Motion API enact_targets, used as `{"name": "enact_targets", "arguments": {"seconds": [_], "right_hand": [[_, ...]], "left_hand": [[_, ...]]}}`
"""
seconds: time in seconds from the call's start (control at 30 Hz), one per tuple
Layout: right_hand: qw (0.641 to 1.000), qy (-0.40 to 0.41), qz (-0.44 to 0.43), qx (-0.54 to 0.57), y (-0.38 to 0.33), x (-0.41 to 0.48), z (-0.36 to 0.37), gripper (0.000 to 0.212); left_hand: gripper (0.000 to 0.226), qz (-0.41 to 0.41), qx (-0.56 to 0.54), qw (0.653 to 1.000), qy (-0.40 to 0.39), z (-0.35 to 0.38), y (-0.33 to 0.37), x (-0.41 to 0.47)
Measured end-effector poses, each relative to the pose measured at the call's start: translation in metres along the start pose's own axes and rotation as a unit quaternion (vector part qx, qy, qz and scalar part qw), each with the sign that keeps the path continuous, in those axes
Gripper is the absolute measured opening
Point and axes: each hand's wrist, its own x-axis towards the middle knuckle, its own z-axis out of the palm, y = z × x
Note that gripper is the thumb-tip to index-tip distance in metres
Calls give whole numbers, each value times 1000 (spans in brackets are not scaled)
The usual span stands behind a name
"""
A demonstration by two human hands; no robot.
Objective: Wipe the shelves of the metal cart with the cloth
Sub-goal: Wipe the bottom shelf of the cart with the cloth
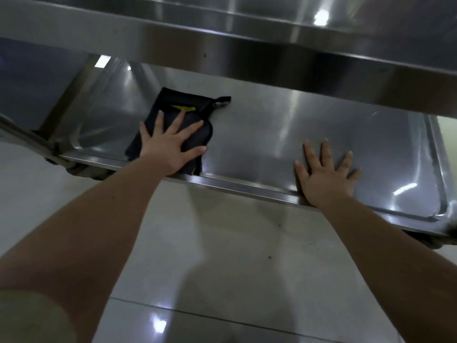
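Observation:
A dark folded cloth (170, 105) with a yellow mark and a small loop lies on the left part of the lower shelf (272, 134) of the stainless steel cart. My left hand (168, 144) presses flat on the cloth with its fingers spread. My right hand (326, 172) rests flat on the bare metal near the shelf's front rim, fingers spread, holding nothing. The near part of the cloth is hidden under my left hand.
The upper shelf (247, 38) of the cart overhangs the lower one closely. A cart leg and caster (81, 169) stand at the lower left, another caster (442, 241) at the right. Glossy pale floor tiles (222, 256) lie below.

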Motion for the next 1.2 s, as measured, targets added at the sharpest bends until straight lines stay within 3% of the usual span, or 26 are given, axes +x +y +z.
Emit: {"name": "enact_targets", "arguments": {"seconds": [0.1,0.27,0.4,0.67,0.9,1.03,1.2], "right_hand": [[999,25,18,26,-21,-5,3,62],[986,92,-135,-42,-107,8,-5,69],[981,84,-172,-1,-175,14,-3,63],[980,101,-171,-8,-175,17,13,60],[980,106,-169,-18,-178,16,13,61],[979,116,-162,-38,-180,16,16,62],[978,110,-170,-55,-180,15,14,63]], "left_hand": [[81,5,18,1000,9,2,-4,-3],[72,11,23,999,24,4,-2,-5],[70,17,19,999,37,6,-3,-5],[67,52,7,998,41,2,-34,1],[75,-87,8,996,8,-7,-134,13],[68,-70,0,997,9,-4,-94,20],[70,64,27,997,21,10,-4,7]]}}
